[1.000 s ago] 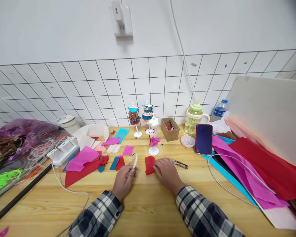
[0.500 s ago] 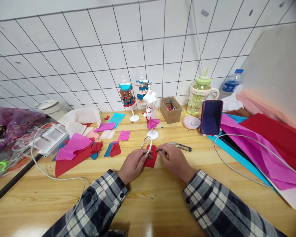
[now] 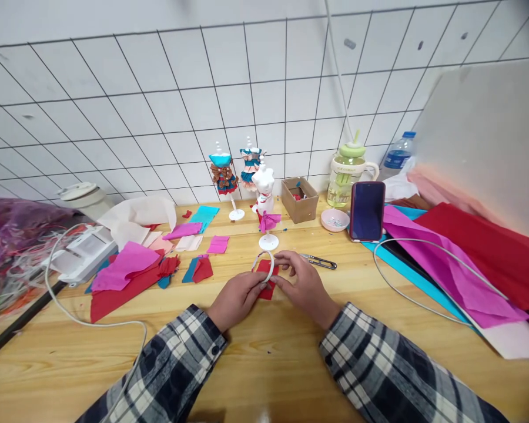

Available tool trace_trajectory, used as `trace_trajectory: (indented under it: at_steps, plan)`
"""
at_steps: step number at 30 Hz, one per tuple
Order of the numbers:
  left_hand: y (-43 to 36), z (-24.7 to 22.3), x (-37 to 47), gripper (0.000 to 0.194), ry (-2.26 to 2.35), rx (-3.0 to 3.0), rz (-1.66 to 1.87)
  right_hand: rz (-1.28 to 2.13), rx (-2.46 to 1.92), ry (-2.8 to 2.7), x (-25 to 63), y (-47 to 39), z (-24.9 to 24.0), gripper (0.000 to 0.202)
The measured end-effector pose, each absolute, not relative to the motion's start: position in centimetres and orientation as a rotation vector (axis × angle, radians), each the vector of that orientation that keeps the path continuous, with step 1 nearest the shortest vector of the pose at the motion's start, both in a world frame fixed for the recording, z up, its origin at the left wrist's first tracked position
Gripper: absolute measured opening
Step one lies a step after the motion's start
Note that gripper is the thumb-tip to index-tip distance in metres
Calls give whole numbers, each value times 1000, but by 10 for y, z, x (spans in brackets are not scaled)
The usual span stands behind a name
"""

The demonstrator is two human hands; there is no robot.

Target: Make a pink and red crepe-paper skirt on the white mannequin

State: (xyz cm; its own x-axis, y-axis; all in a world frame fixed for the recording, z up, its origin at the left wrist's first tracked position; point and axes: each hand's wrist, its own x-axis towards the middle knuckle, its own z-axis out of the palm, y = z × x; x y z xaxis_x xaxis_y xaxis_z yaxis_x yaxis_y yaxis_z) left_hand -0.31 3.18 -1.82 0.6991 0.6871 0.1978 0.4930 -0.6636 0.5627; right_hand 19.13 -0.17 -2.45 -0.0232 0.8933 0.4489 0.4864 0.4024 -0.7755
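My left hand (image 3: 237,298) pinches a white ring-shaped band (image 3: 271,267), possibly a roll of tape, above a small red paper piece (image 3: 265,290) on the table. My right hand (image 3: 306,288) has its fingers closed at the right side of the same band, thumb and fingertips touching it. Just behind stands a small white dress form (image 3: 263,182) with a magenta piece (image 3: 270,221) near its lower part. Small thread snips (image 3: 320,262) lie behind my right hand.
Two dressed forms (image 3: 223,176) (image 3: 250,167), a cardboard box (image 3: 300,201), a pink dish (image 3: 335,220), a phone (image 3: 367,210) and a green-lidded jug (image 3: 346,176) stand behind. Coloured paper lies left and right (image 3: 480,247). A cable (image 3: 101,322) crosses the left side.
My right hand has moved left and up to the white band, its fingers now at the band's right side. The view has shifted slightly.
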Motion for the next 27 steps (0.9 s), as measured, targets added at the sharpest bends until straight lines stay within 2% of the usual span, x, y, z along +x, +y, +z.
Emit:
trace_trajectory:
  at_steps: [10,12,16,22,27]
  plan:
    - [35,-20,-5,31,910,2700,537,521,-1245,-1736,192,-2,-24,5]
    - [35,-20,-6,30,915,2708,542,546,-1247,-1709,191,-2,-24,10]
    - [32,-18,-4,28,894,2761,498,624,-1265,-1648,191,-1,-26,37]
    - [24,-18,0,28,998,2722,436,680,-1293,-1637,195,2,-33,33]
    - [22,-19,1,28,1186,2160,906,286,-1540,-1579,202,32,-38,35]
